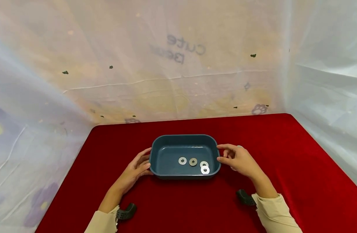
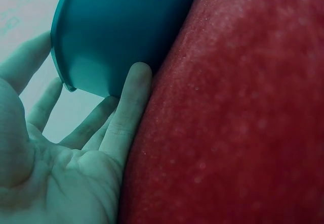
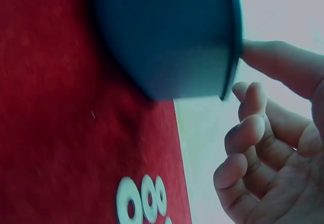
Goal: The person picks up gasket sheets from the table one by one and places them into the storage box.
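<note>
A blue-grey rectangular dish (image 1: 184, 175) with rounded corners sits on the red cloth. Inside lie several flat metal washers (image 1: 182, 160), two of them overlapping near its right front corner. My left hand (image 1: 134, 170) touches the dish's left end with its fingers spread; in the left wrist view, fingertips (image 2: 137, 75) rest along the outer wall. On the opposite end, my right hand (image 1: 238, 160) has its thumb and index fingertip at the rim, the other fingers bent inward. More washers (image 3: 129, 204) lie on the cloth beside the dish, mostly hidden under my right hand in the head view.
Red cloth (image 1: 178, 207) covers the table, its far edge meeting a pale patterned curtain (image 1: 178, 97). Similar sheeting (image 1: 327, 74) hangs along the right and left sides. A dark wrist mount (image 1: 126, 212) protrudes from each cream sleeve.
</note>
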Available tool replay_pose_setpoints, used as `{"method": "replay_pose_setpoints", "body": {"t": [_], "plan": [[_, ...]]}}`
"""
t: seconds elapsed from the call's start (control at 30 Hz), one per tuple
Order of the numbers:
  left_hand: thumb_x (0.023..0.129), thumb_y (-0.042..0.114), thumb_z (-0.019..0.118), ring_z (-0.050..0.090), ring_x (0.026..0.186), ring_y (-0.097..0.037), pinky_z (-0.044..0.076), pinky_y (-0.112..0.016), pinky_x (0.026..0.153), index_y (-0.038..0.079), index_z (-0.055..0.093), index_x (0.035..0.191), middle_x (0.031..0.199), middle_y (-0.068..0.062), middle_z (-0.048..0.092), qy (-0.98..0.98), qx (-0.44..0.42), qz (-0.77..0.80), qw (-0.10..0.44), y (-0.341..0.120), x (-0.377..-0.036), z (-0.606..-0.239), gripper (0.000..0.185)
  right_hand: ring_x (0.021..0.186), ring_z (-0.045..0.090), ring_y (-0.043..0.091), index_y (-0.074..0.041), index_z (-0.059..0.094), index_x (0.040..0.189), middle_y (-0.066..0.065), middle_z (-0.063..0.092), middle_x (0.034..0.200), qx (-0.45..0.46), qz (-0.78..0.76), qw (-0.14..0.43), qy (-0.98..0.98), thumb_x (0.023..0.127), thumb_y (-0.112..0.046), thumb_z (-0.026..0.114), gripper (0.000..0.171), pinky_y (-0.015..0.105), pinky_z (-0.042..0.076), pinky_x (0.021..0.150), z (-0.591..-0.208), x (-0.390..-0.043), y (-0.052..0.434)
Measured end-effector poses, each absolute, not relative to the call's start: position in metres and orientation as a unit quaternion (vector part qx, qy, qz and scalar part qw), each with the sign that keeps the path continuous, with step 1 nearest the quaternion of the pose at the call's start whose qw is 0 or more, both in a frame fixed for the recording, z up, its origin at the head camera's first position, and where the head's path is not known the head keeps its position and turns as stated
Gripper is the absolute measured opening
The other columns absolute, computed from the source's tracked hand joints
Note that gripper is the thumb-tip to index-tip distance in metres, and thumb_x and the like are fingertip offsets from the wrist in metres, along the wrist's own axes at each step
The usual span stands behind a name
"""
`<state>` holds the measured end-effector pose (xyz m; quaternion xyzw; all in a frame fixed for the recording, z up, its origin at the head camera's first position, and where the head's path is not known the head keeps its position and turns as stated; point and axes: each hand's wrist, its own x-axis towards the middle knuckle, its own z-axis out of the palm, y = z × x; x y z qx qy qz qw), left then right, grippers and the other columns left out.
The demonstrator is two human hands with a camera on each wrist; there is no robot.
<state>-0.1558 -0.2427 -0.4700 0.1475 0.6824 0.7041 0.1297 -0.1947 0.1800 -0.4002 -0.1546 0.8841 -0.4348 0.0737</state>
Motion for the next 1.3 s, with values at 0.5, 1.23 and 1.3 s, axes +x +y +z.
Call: {"method": "replay_pose_setpoints", "body": {"t": [0.5,1.23,1.3], "plan": [[0.106,0.011,0.047,0.057,0.126,-0.016,0.056,-0.033,0.092,0.019,0.020,0.159,0.157,-0.026,0.029,0.683,0.153,0.703,0.128,-0.241,-0.155,-0.469,0.061,0.068,0.050,0.013,-0.003,0.064,0.127,0.007,0.059,0.083,-0.117,-0.403,0.040,0.907,0.092,-0.023,0.072,0.041,0.024,0.042,0.057,-0.399,-0.199,0.227],[0.106,0.011,0.046,0.057,0.126,-0.015,0.056,-0.033,0.092,0.019,0.019,0.159,0.157,-0.025,0.028,0.684,0.157,0.701,0.126,-0.241,-0.156,-0.469,0.060,0.073,0.052,0.011,-0.002,0.067,0.118,0.007,0.060,0.091,-0.095,-0.393,0.068,0.912,0.091,-0.024,0.073,0.036,0.023,0.045,0.067,-0.423,-0.207,0.257],[0.106,0.010,0.046,0.057,0.127,-0.014,0.056,-0.032,0.092,0.019,0.019,0.159,0.157,-0.025,0.028,0.683,0.157,0.702,0.127,-0.241,-0.156,-0.469,0.060,0.074,0.052,0.011,-0.003,0.067,0.117,0.006,0.060,0.092,-0.095,-0.381,0.074,0.917,0.091,-0.025,0.073,0.034,0.023,0.044,0.069,-0.425,-0.206,0.256]]}}
